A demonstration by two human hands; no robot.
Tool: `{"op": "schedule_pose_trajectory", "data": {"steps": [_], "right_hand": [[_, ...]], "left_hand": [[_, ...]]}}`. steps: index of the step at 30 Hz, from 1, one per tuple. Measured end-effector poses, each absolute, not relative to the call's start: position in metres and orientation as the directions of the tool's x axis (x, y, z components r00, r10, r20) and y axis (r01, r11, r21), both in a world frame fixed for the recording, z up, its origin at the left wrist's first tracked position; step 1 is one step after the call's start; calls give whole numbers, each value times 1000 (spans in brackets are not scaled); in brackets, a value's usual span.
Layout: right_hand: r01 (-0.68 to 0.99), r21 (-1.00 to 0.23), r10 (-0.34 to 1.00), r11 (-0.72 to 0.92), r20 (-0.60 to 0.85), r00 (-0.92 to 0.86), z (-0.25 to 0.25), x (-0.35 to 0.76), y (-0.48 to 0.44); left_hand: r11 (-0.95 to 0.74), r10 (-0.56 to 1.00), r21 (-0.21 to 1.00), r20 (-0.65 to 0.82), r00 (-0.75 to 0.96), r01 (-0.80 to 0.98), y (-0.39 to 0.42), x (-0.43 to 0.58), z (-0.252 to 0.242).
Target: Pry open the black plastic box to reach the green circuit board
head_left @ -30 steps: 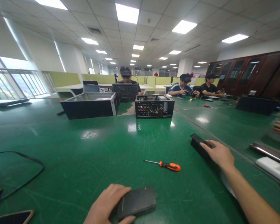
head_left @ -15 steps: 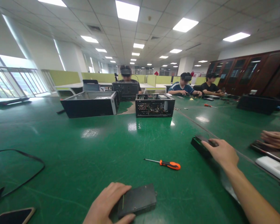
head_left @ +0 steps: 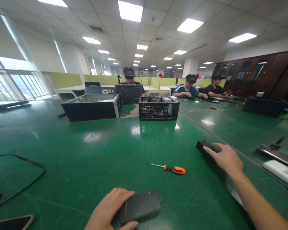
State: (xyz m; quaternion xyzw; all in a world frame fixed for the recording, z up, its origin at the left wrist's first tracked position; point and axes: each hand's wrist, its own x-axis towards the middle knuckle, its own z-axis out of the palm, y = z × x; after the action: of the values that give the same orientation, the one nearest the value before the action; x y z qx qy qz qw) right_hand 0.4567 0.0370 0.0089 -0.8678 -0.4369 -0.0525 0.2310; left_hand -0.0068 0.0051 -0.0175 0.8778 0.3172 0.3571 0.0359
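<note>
My left hand (head_left: pixel 108 207) grips a flat dark grey rectangular box (head_left: pixel 142 206) by its left end, thumb at the near side and fingers over the far edge. Off to the right, my right hand (head_left: pixel 228 161) is closed around a long black box-shaped piece (head_left: pixel 206 151); palm and fingers hide part of it. Between the hands lies a screwdriver (head_left: pixel 174 169) with an orange and black handle, its shaft pointing left. Neither hand touches it.
Two black computer cases, a wide one (head_left: pixel 93 110) and a smaller perforated one (head_left: pixel 158 110), stand farther back on the green table (head_left: pixel 91 159). A cable (head_left: pixel 39 163) and a phone-like slab (head_left: pixel 12 223) lie left. A white bar (head_left: pixel 280 171) lies right. People sit beyond.
Another person's hand at the right edge has gone out of view. The loose dark piece and green strip on the black box under my right hand no longer show. My left hand stays put.
</note>
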Motion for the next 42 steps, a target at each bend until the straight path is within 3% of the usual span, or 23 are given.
{"op": "schedule_pose_trajectory", "data": {"steps": [5,9,12,20,26,31,33,37,42], "right_hand": [[841,-299,750,-450,384,538,16,421,32],[943,-257,913,-211,292,284,1,374,33],[962,-256,960,-100,228,160,-14,351,36],[945,-328,978,0,195,68,-13,347,32],[898,-397,976,188,174,-127,-5,334,21],[842,-466,955,273,235,-180,-1,329,22],[771,-561,943,301,294,-155,2,327,22],[445,-840,940,309,340,-11,4,328,18],[210,-923,939,322,340,54,2,331,11]], "left_hand": [[-799,579,290,607,544,527,7,-7,-20],[-771,617,312,585,527,555,3,-6,-17],[-746,641,335,596,484,576,-2,-4,-13],[-788,563,265,676,476,555,-1,-3,-9],[-800,556,284,684,473,529,2,-2,-12],[-813,541,284,690,480,508,3,-3,-13],[-815,543,292,687,483,500,4,-3,-12],[-810,556,317,684,473,494,2,-1,-7],[-763,624,360,624,469,536,-7,1,1]]}}
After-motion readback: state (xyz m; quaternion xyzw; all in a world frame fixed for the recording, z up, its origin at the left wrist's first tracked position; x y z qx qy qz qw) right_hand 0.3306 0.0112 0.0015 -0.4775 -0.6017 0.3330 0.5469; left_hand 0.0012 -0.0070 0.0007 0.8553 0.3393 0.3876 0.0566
